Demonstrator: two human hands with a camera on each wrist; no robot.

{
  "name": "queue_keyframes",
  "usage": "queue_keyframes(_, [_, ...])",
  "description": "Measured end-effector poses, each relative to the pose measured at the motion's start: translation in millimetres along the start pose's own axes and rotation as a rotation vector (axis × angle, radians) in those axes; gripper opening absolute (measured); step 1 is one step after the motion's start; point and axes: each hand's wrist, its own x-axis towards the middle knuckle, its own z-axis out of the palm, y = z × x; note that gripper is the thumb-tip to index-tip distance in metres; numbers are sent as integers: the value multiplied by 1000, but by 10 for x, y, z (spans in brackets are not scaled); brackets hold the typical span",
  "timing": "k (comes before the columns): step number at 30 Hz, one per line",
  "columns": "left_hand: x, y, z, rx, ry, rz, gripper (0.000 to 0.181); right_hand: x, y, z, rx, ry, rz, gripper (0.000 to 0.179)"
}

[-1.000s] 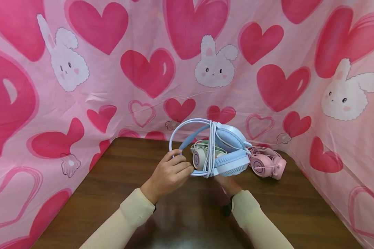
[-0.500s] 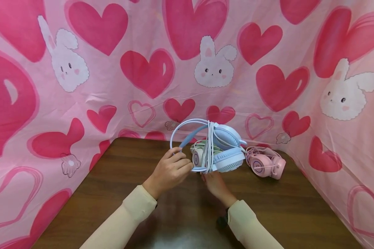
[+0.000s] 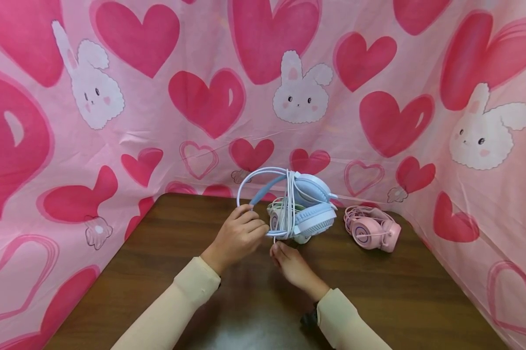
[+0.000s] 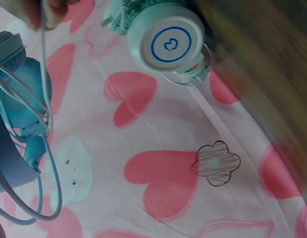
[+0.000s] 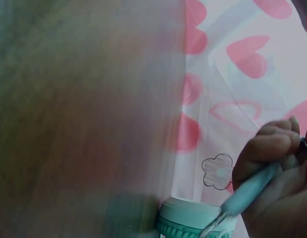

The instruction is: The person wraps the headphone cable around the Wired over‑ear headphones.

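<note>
Light blue headphones (image 3: pixel 315 219) are held up over the table, white cord (image 3: pixel 290 204) wound several times around them. In the head view my left hand (image 3: pixel 236 238) grips the headband at its left end, and the ear cups point right. My right hand (image 3: pixel 298 267) is just below the band, thumb and fingers pinching a hanging length of cord. The left wrist view shows its fingertips (image 4: pixel 51 14) on this cord, which runs straight between them and the coil. In the right wrist view, curled fingers (image 5: pixel 267 148) hold the pale blue band.
Behind the blue pair, mint green headphones (image 4: pixel 168 49) stand on the brown table (image 3: pixel 193 218), mostly covered in the head view. Pink headphones (image 3: pixel 372 231) with coiled cord lie at the back right. Pink heart-and-rabbit cloth (image 3: pixel 210 102) hangs around the back and sides.
My right hand has come left from under the ear cups into plain view, pinching the cord. The blue headphones have shifted slightly left. My left hand keeps its hold on the headband.
</note>
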Motion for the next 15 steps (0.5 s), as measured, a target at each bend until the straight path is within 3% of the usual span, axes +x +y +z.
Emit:
queue_keyframes(6, [-58, -62, 42, 9, -50, -25, 10, -51, -51, 32, 82, -81, 35, 35])
queue_keyframes(15, [-191, -154, 99, -5, -111, -84, 7, -94, -62, 52, 10, -168, -4, 37])
